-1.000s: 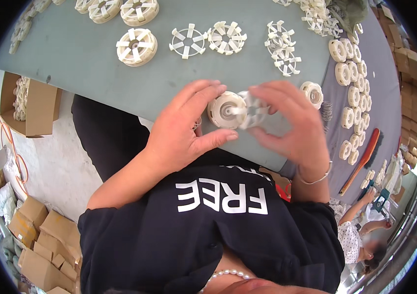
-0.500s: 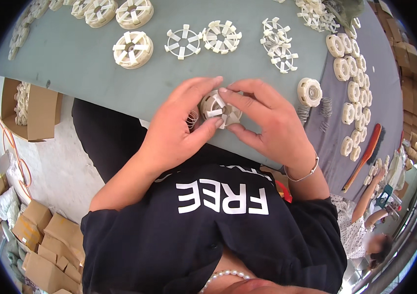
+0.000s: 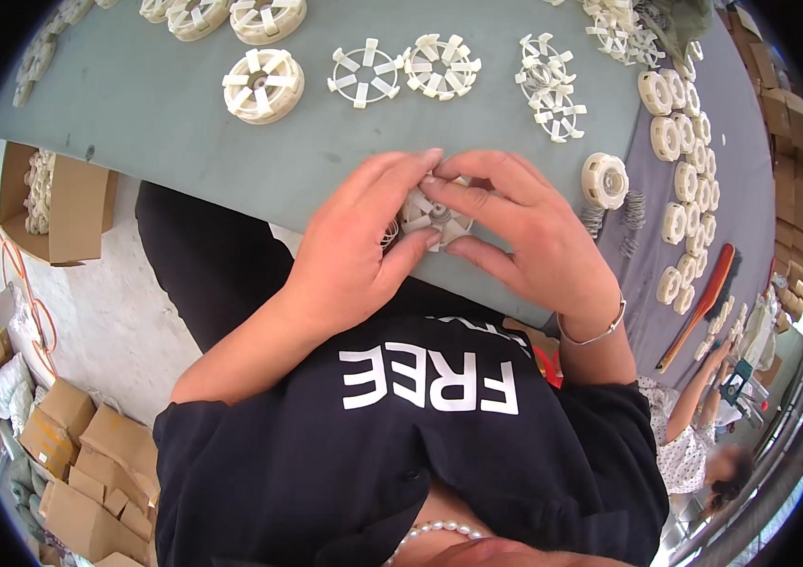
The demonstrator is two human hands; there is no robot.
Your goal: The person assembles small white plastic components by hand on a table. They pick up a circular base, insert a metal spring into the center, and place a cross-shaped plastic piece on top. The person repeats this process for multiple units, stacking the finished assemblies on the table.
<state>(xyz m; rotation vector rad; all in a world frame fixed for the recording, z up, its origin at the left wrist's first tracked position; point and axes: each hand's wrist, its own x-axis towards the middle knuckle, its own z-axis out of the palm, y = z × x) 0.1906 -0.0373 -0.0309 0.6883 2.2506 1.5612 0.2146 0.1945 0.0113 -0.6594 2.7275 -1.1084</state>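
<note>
Near the front edge of the table, both my hands close round a cream plastic round housing (image 3: pixel 458 223) with flat white tabs on its face. A coil shows at its middle. My left hand (image 3: pixel 340 250) grips the left side, its thumb on the near rim. A metal coil spring (image 3: pixel 389 233) is tucked in the left palm. My right hand (image 3: pixel 543 246) holds the far and right side with fingers and thumb. Fingers hide much of the rim. Beyond lie two white tabbed rings, one the ring (image 3: pixel 364 74), and a finished-looking round housing (image 3: pixel 263 87).
To the right sit a housing (image 3: pixel 605 181), loose springs (image 3: pixel 634 210) and rows of housings (image 3: pixel 674 222) on grey cloth. A red-handled brush (image 3: pixel 711 295) lies beyond them. Tabbed rings (image 3: pixel 553 90) are stacked farther off. Another person (image 3: pixel 685 454) works at far right; cartons (image 3: pixel 90 515) stand left.
The round housing has turned or tilted slightly in my hands, and the coil at its middle shows more clearly. Both hands keep their hold; the whole view has shifted a little.
</note>
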